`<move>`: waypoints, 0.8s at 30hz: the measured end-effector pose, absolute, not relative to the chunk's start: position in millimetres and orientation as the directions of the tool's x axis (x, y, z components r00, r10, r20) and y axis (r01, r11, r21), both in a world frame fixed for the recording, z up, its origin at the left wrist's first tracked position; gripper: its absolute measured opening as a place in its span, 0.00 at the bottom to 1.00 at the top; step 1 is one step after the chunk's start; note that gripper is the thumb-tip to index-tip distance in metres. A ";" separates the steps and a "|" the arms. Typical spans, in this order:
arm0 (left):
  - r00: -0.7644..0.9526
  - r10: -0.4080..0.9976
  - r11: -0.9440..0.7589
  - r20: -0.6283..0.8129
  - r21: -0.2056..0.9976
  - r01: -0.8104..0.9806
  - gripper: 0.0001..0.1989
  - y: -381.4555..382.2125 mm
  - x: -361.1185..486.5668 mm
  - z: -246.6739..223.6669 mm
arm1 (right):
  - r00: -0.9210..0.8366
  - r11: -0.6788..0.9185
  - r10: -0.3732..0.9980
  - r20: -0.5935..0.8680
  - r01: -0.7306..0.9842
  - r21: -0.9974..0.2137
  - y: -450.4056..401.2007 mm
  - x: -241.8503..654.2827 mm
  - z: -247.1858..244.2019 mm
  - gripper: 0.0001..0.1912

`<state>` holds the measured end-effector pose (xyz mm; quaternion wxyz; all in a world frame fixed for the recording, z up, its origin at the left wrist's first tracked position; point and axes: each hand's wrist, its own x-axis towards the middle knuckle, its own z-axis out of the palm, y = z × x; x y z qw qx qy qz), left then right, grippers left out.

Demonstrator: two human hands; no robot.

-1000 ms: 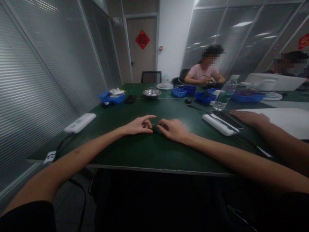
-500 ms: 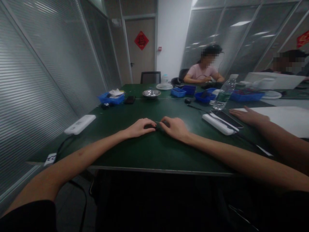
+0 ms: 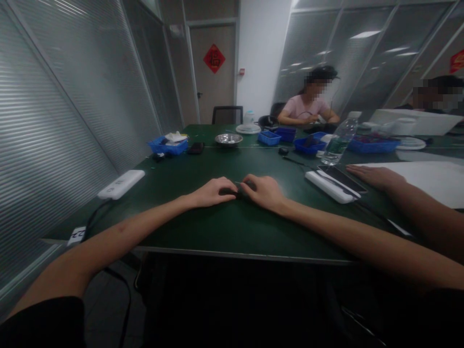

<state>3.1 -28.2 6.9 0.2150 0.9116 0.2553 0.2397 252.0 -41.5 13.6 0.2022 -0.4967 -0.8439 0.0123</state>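
Note:
My left hand (image 3: 212,193) rests on the dark green table (image 3: 203,232), its thumb and fingers closed on a small dark thing (image 3: 238,195). Just to the right, my right hand (image 3: 266,193) lies with curled fingers and thumb pinched close to the same spot. A thin pale sliver shows between the two hands, too small to name. Whatever is inside the right fingers is mostly hidden. The fingertips of both hands nearly touch.
White power banks (image 3: 121,184) lie left and right, with cables. A co-worker's hand (image 3: 377,176) lies beside a phone (image 3: 342,179) and white sheet. Farther back are a metal bowl (image 3: 228,140), blue trays (image 3: 168,146), a water bottle (image 3: 340,137) and a seated person (image 3: 308,106).
The left hand has shifted slightly right, its fingertips now closer to the right hand. The right hand stays nearly in place. The whole view has moved a little.

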 end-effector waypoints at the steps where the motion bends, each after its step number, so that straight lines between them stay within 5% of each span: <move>1: 0.755 0.573 -0.777 0.319 0.506 0.375 0.12 -28.9 3.7 7.6 | -0.428 0.507 0.845 0.321 0.833 -0.224 -41.8 252.0 14.2 0.20; 13: 0.715 0.601 -0.770 0.357 0.500 0.397 0.10 -33.3 3.2 11.7 | -0.430 0.507 0.840 0.332 0.839 -0.196 -42.7 251.9 13.4 0.20; 24: 0.770 0.623 -0.702 0.138 0.532 0.473 0.16 -24.1 -14.6 26.3 | -0.451 0.522 0.837 0.309 0.827 -0.208 -45.7 252.2 17.5 0.20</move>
